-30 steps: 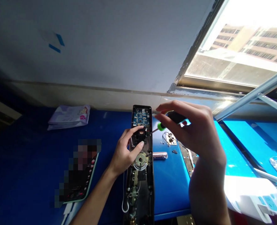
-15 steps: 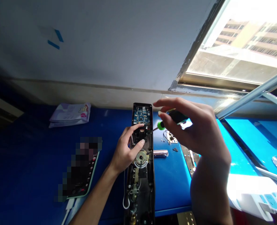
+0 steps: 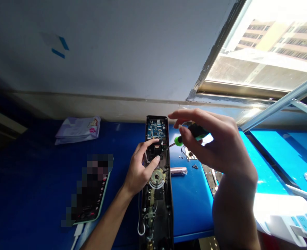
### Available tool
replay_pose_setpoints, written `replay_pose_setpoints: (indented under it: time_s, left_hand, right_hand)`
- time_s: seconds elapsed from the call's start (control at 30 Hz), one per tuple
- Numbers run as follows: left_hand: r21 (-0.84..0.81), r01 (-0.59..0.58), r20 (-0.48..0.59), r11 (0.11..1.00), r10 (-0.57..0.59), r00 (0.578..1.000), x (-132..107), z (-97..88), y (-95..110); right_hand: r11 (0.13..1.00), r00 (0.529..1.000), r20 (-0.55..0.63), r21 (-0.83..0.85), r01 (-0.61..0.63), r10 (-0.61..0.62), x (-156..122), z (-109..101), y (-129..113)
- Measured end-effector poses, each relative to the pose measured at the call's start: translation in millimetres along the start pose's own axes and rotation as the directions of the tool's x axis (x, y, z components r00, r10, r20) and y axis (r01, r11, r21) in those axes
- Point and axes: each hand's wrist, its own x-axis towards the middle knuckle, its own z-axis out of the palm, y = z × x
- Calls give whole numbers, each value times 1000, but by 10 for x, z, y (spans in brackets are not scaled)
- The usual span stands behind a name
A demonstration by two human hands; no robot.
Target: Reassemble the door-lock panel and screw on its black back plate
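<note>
A long black door-lock body (image 3: 157, 194) lies open on the blue table (image 3: 39, 173), showing a blue circuit board (image 3: 157, 129) at its far end and a round metal hub (image 3: 156, 177) in the middle. My left hand (image 3: 140, 166) pinches a small black part just below the board, thumb and forefinger closed on it. My right hand (image 3: 213, 146) is wrapped round a screwdriver (image 3: 191, 133) with a black and green handle; its thin shaft points left, with the tip at the lock's right edge beside the black part.
A phone (image 3: 91, 194) in a green case lies to the left. A folded pack (image 3: 77, 129) sits by the wall. Right of the lock are a small metal cylinder (image 3: 178, 171), loose screws (image 3: 194, 166) and a metal plate (image 3: 188, 152). A white power strip (image 3: 288, 218) lies at the lower right.
My right hand's fingers have shifted slightly on the screwdriver handle, turning it in place. The left hand keeps its pinch on the black part; the view has barely moved.
</note>
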Motion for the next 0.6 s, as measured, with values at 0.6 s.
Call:
replay_pose_setpoints:
  time_s: [0.6]
  left_hand:
    - [-19, 0, -1, 1000, -1, 1000, 26, 13, -26]
  right_hand:
    - [1000, 1000, 5, -8, 16, -15, -8, 1, 15]
